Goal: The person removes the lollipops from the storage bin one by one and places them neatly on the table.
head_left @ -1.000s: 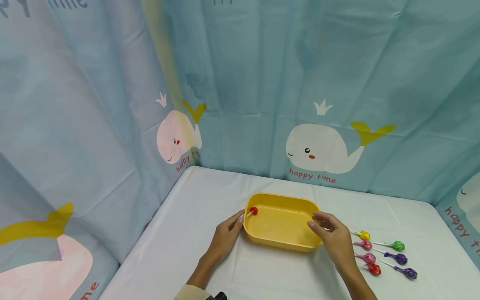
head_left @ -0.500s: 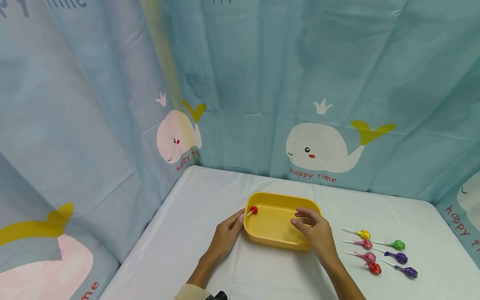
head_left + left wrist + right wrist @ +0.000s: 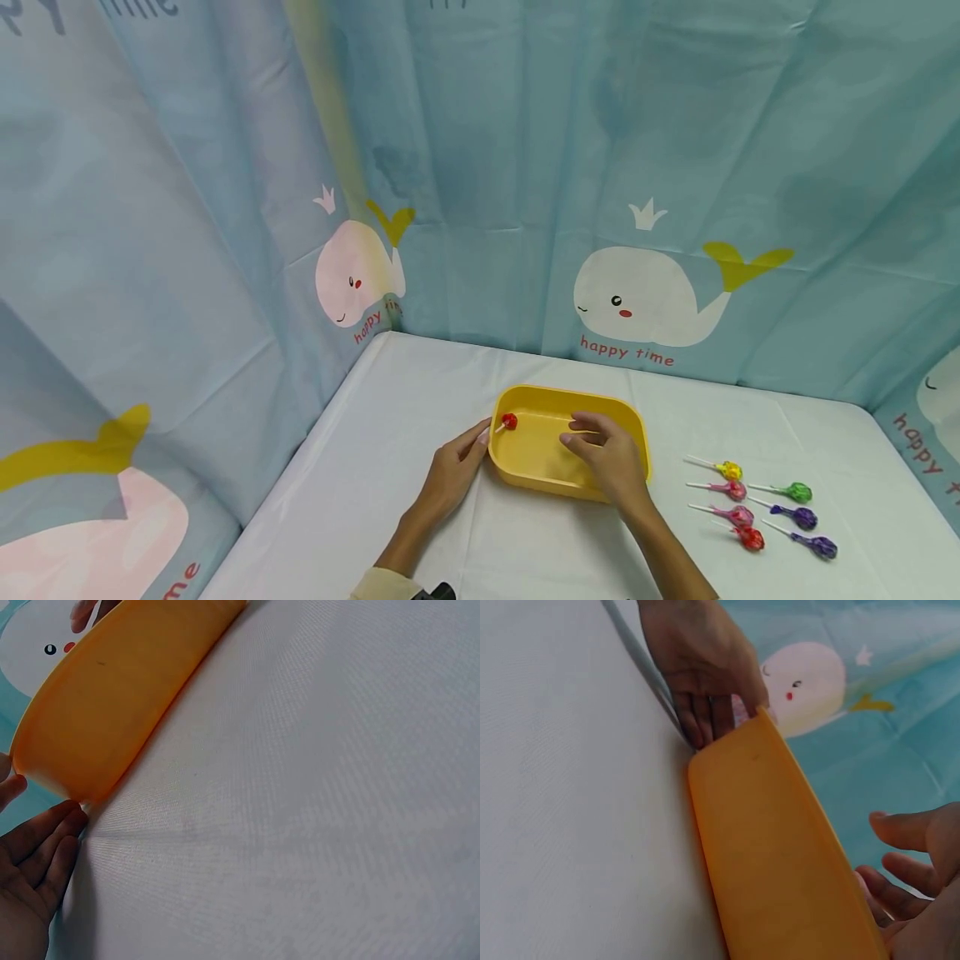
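Note:
A yellow plastic tray (image 3: 540, 482) lies on the white-covered table, with one small red lollipop (image 3: 509, 422) at its left end. My left hand (image 3: 450, 477) rests against the outside of that end. In the left wrist view, the straight fingers (image 3: 64, 817) touch the tray's lower corner. Over the tray's right half hovers my right hand (image 3: 606, 454), thumb and fingers apart, with nothing visible between them. Several wrapped lollipops lie to the right: yellow (image 3: 729, 471), green (image 3: 799, 492), two pink (image 3: 737, 490), two purple (image 3: 821, 547) and a red one (image 3: 752, 538).
Blue curtains (image 3: 480, 275) printed with whales enclose the table's back and sides. The white tablecloth (image 3: 420, 375) spreads around the tray. A dark object (image 3: 438, 592) shows by the left sleeve at the bottom edge.
My right hand has moved left from the tray's right rim to over its inside, uncovering the lollipop sticks behind it. My left hand has stayed at the tray's left end.

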`<state>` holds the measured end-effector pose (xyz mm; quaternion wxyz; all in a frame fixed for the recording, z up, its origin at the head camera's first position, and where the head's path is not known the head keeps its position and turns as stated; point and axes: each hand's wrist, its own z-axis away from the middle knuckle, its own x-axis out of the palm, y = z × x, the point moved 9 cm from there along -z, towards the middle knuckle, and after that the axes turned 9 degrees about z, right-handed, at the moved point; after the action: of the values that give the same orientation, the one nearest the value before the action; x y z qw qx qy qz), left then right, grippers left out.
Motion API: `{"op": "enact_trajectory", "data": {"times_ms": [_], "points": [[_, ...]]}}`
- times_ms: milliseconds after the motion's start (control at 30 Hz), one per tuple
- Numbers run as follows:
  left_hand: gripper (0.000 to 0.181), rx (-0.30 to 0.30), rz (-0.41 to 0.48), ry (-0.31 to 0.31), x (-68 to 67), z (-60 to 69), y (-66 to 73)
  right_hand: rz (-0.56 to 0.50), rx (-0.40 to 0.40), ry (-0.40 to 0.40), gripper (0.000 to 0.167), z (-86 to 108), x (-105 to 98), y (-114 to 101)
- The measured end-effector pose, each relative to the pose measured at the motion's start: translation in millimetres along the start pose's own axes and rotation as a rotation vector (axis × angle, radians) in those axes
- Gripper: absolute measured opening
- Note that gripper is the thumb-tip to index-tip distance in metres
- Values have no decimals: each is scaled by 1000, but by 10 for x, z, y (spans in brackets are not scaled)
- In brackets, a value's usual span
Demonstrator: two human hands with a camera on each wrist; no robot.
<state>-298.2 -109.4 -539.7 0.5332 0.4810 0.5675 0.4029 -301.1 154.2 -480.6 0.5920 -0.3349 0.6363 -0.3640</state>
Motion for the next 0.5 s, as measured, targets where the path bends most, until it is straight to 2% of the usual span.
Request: {"op": "enact_trajectory", "data": {"times_ms": [500], "points": [[45, -6, 0, -1, 9, -1, -14, 7, -27, -40, 43, -178, 300, -93]]}}
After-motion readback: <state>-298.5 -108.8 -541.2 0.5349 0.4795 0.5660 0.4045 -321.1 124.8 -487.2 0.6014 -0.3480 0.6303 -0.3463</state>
